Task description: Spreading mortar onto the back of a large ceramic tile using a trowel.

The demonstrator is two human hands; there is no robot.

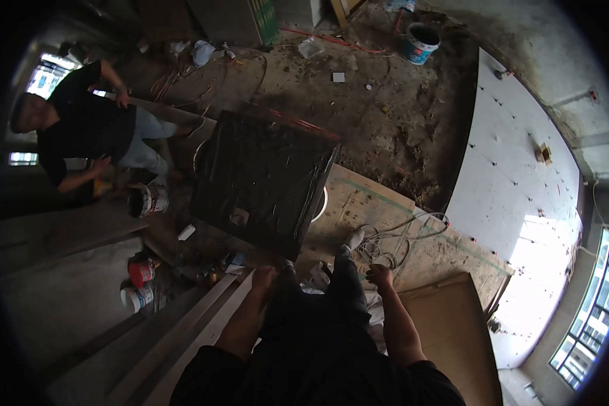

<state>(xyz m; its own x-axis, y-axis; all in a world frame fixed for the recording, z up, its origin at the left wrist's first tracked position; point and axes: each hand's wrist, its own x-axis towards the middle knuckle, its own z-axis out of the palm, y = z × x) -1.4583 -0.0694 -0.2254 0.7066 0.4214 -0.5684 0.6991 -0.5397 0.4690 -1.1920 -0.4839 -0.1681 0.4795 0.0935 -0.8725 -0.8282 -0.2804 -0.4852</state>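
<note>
In front of me is a large square slab point(260, 176), its top spread with a dark, wet-looking coating. White curved rims of what look like buckets show under its left and right edges. A small brownish square piece point(239, 216) lies on the coating near the slab's front edge. My left hand point(264, 278) hangs low near the slab's front corner; its fingers are too dark to make out, and I see nothing in it. My right hand point(380, 275) is held out beside my leg, fingers loosely apart and nothing in them, close to a coiled cable point(389, 254).
A person point(91, 132) in dark clothes stands at the left beside a bucket point(147, 200). Red point(141, 273) and white point(137, 298) buckets stand at lower left. Long boards point(189, 331) lie beside me. A white panelled wall point(511, 155), cardboard point(450, 331) and a far bucket point(421, 44) are rightward.
</note>
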